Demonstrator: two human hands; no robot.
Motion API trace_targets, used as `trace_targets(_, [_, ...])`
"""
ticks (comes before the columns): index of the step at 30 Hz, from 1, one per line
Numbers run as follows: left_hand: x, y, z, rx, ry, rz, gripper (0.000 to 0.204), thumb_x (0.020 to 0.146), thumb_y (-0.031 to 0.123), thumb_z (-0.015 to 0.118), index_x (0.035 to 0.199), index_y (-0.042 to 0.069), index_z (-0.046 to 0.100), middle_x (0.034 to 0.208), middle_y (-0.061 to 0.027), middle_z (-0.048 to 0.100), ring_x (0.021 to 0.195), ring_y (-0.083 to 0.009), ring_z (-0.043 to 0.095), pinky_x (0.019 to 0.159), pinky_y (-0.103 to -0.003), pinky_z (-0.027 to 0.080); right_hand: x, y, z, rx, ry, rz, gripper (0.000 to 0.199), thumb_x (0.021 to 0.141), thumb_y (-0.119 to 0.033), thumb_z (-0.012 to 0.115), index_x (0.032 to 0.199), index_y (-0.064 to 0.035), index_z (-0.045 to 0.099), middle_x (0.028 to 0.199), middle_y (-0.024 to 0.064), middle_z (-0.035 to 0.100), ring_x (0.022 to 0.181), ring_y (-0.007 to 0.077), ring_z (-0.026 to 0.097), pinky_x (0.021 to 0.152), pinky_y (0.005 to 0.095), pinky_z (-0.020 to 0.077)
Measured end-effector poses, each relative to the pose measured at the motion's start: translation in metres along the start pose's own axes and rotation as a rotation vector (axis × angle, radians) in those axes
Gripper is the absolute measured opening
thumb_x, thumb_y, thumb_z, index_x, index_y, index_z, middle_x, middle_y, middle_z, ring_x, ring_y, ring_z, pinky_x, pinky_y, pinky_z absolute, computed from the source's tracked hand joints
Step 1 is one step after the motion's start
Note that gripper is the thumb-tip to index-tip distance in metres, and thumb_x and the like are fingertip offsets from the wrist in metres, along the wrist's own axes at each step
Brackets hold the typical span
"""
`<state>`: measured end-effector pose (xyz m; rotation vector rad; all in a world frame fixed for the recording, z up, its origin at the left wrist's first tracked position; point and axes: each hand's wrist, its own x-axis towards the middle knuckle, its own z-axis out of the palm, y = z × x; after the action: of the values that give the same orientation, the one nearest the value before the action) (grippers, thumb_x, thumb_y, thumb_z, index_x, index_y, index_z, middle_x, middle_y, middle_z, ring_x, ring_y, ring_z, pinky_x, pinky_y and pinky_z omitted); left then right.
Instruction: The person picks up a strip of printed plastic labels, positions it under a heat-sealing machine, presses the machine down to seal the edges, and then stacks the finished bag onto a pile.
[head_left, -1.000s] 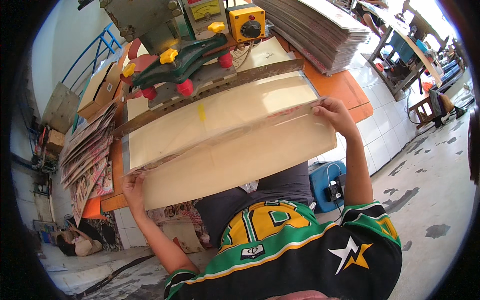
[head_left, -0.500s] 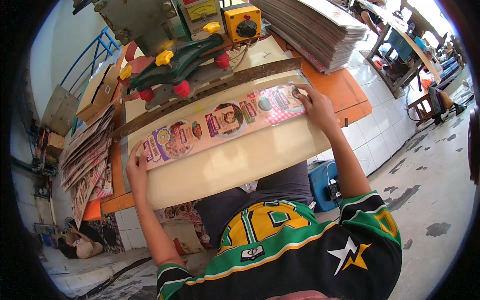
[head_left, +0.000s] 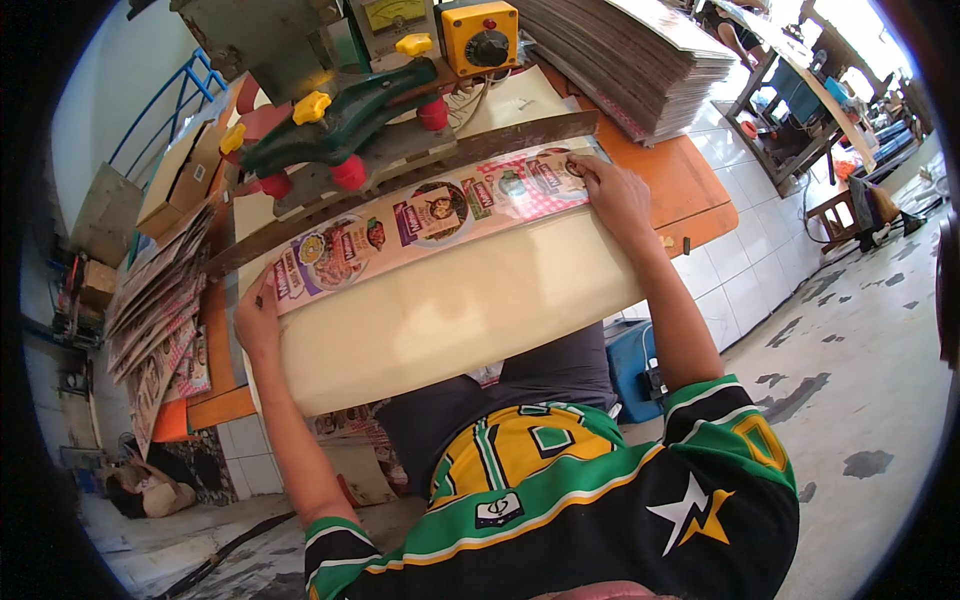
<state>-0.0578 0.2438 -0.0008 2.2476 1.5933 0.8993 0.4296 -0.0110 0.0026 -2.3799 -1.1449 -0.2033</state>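
A long printed strip (head_left: 385, 232) with pictures of food lies across a cream-coloured sheet (head_left: 450, 305) on the machine's work surface. Its far edge is close to the metal bar (head_left: 490, 147) of the press. My left hand (head_left: 259, 318) grips the strip's left end, fingers closed at its edge. At the other end, my right hand (head_left: 614, 199) pinches the upper right corner between thumb and fingers. Just beyond the bar sits the press head, a dark green clamp (head_left: 345, 120) with yellow knobs and red feet.
A yellow control box (head_left: 480, 40) with a black dial stands behind the press. Tall stacked boards (head_left: 630, 60) rise at the back right. Printed strips (head_left: 160, 310) lie in a loose pile at the left, beside a cardboard box (head_left: 182, 178). Another person (head_left: 150, 490) is low at the far left.
Both hands have pushed the strip away from me, so its far edge is now nearer the metal bar. The grip at both ends is kept.
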Motion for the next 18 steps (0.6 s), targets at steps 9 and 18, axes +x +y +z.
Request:
trace_targets(9, [-0.002,-0.003,0.006,-0.017,0.03,0.028,0.031,0.102,0.031,0.06,0.128,0.02,0.071,0.086,-0.0159,0.072,0.068,-0.0161,0.058,0.069,-0.031,0.048,-0.004,0.002,0.003,0.042,0.024,0.0,0.028,0.1,-0.035,0.056,0.121,-0.0288,0.073,0.096,0.013,0.075,0.092,0.0338,0.07,0.079,0.0459,0.0512])
trace_targets(18, [-0.003,-0.012,0.001,-0.035,0.013,-0.032,0.036,0.1,0.043,0.06,0.125,0.021,0.073,0.095,-0.0192,0.074,0.082,-0.0264,0.072,0.075,-0.036,0.052,0.0,-0.003,0.001,0.089,-0.021,0.037,0.031,0.101,-0.036,0.053,0.124,-0.0257,0.072,0.108,0.0089,0.075,0.101,0.0322,0.07,0.087,0.0437,0.0518])
